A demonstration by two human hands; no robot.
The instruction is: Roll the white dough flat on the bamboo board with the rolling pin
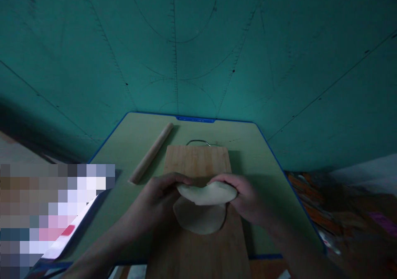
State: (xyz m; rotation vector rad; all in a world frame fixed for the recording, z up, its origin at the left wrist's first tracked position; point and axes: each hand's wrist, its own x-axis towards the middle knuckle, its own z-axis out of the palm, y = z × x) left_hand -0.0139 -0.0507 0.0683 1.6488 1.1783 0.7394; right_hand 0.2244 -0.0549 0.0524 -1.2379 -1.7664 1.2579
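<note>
A pale, flattened sheet of dough point(201, 220) hangs over a wooden cutting board point(198, 159), its upper edge folded over toward me. My left hand point(166, 190) pinches the left end of that fold, and my right hand point(240, 190) grips the right end with the thumb on top. The lower part of the sheet droops in shadow close to the board; whether it touches the wood I cannot tell. Left of the board a wooden rolling pin point(151, 153) lies at a slant.
Under the board is a pale green table point(260, 159) with a blue rim. The board's metal handle point(198, 141) points to the green wall point(198, 56) behind. A blurred bright screen-like thing stands at the left edge. Cardboard clutter point(341, 213) sits to the right.
</note>
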